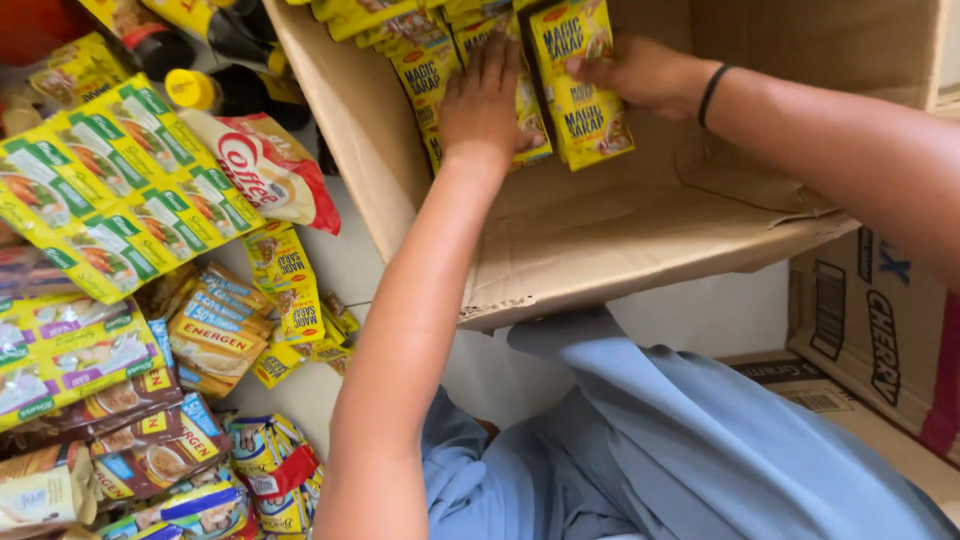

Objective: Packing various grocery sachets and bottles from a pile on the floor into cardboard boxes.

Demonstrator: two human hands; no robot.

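Inside the open brown cardboard box (640, 230), toward twelve o'clock, the left hand (482, 100) lies flat with fingers spread on a strip of small yellow seasoning sachets (425, 75), while at one o'clock the right hand (645, 72) pinches another yellow sachet strip (585, 85) by its top edge.

The pale floor (350, 262) carries heaps of sachet strips (110, 190). A cardboard box (600, 240) and dark bottles (215, 90) rest there too
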